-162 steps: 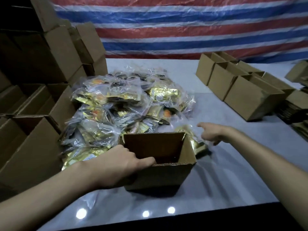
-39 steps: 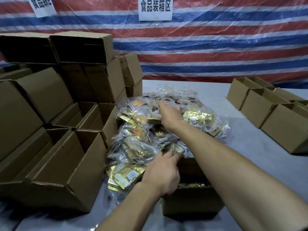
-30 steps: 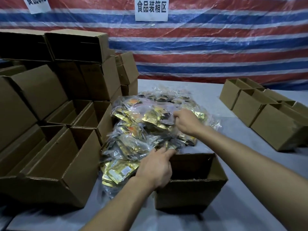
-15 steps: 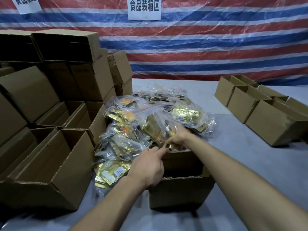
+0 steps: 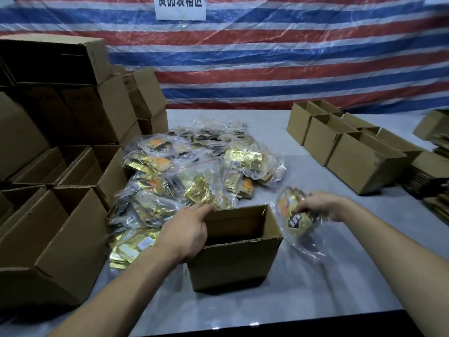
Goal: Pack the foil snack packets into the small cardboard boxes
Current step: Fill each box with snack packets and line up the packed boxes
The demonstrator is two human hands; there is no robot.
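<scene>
Head view: left hand (image 5: 187,231) grips box (image 5: 233,263) rim, right hand (image 5: 324,206) clutches foil packet (image 5: 302,227), black label (image 5: 294,218) illegible.

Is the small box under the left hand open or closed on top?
Open. The small box stands upright, its dark inside shows; the left hand grips its wall, the right hand holds a packet bag beside it.

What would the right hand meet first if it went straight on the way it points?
Probably the right rim of the open box: the right hand, gripping a bag, points left toward it. Depth is unclear.
</scene>
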